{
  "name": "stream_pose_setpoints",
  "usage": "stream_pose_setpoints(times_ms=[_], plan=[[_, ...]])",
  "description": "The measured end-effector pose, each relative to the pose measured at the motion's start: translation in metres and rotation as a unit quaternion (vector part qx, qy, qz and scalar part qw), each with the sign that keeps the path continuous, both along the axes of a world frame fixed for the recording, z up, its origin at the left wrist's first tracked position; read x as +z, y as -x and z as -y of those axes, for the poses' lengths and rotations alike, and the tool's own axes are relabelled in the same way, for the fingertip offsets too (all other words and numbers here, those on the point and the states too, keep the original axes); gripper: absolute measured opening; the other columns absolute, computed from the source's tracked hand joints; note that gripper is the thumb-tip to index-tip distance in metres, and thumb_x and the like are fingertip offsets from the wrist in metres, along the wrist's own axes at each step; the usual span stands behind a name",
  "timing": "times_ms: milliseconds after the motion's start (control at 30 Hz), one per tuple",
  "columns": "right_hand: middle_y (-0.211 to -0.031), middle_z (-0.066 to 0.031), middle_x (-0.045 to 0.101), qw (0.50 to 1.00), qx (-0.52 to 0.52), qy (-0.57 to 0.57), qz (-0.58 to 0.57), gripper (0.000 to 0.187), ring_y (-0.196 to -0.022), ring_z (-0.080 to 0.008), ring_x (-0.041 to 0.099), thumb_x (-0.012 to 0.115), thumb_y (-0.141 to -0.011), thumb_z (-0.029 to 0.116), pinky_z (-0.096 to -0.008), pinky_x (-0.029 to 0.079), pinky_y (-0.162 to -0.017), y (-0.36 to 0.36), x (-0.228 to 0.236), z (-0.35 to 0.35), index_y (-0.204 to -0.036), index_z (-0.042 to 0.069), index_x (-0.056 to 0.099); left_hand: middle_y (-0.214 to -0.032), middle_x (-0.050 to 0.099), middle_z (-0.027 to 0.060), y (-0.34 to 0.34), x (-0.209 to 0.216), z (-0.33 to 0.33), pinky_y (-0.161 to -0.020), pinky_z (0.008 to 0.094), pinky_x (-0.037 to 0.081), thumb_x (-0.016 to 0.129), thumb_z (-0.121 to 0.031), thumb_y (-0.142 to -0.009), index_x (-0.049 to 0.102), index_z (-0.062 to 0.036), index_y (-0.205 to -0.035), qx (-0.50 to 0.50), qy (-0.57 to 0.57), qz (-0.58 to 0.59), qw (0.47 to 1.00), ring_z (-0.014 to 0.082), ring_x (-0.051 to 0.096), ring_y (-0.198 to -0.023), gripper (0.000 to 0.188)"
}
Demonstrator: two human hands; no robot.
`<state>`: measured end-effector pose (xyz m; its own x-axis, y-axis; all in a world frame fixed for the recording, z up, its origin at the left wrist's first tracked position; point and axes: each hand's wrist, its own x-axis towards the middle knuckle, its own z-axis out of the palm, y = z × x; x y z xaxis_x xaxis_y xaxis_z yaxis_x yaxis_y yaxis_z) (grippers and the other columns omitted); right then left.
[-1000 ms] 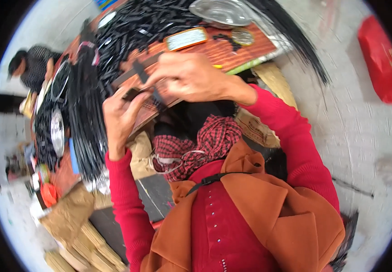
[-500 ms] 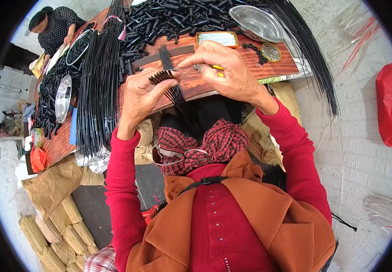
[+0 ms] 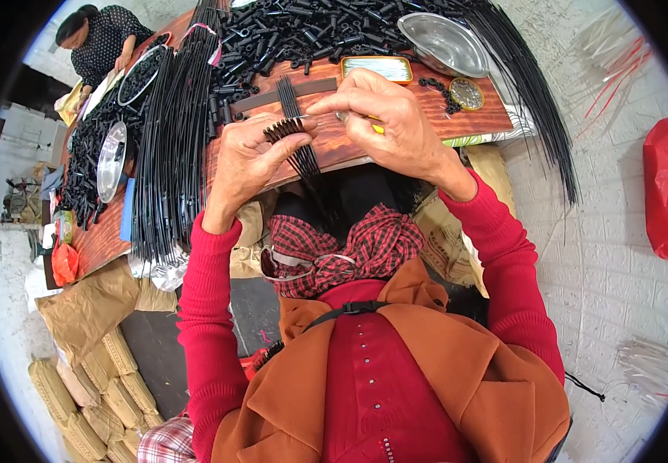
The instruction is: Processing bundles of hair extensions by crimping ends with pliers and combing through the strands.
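Observation:
My left hand (image 3: 250,158) is closed round a fan of thin black rods (image 3: 304,163), their tips lined up in a row above the thumb. The rods run across the table's near edge, their lower ends above my lap. Close on the right, my right hand (image 3: 399,123) is closed, its thumb and forefinger pinched near the rod tips. A yellow-handled tool (image 3: 378,129) shows among its fingers; most of it is hidden. A thin pale wire (image 3: 307,116) appears between my fingertips and the rods, too fine to make out clearly.
Black tubular parts (image 3: 303,35) heap at the back. A tin of thin pins (image 3: 377,69), a metal bowl (image 3: 443,44) and a round dish (image 3: 466,93) stand at right. Long black rods (image 3: 168,154) hang over the left edge. Another person (image 3: 106,42) works at far left.
The whole view has shifted slightly. Both hands keep their hold by the rod tips, with the right fingertips still close to the row.

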<state>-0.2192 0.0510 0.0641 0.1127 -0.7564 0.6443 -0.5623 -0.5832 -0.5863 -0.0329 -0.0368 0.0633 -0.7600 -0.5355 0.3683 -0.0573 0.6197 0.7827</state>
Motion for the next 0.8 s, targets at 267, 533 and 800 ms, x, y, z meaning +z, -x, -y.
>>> stream_pose_setpoints(times_ms=[267,533,800], plan=[[-0.07,-0.0044,0.049,0.985,0.069,-0.128,0.093,0.026,-0.064,-0.0134,0.048,0.048,-0.072,0.001,-0.024,0.038,-0.054,0.005,0.001,0.001,-0.092,0.007,0.063,-0.078,0.065,0.0085,0.0,0.001,0.002,-0.065,0.0252,0.046,0.062,-0.005,-0.074,0.065,0.0004,-0.085,-0.024,0.042,0.012,0.999,0.0146,0.061,-0.071,0.013],[-0.072,-0.0072,0.051,0.996,-0.01,0.031,-0.088,0.025,-0.067,-0.0192,0.052,0.054,-0.07,-0.004,-0.0279,0.041,-0.058,0.003,0.011,0.0,-0.091,0.006,0.062,-0.079,0.066,0.0078,0.005,0.004,0.0,-0.067,0.0264,0.046,0.063,-0.006,-0.073,0.065,-0.0002,-0.087,-0.047,0.038,0.0,0.998,0.015,0.06,-0.07,0.016],[-0.072,-0.0076,0.051,0.995,0.0,0.068,-0.078,0.024,-0.067,-0.0204,0.052,0.055,-0.068,-0.007,-0.0293,0.041,-0.058,0.0,0.014,0.001,-0.087,0.005,0.062,-0.077,0.066,0.0069,0.007,0.005,0.001,-0.075,0.0291,0.044,0.062,-0.006,-0.074,0.064,-0.0009,-0.092,-0.06,0.06,-0.006,0.996,0.0152,0.06,-0.069,0.019]])
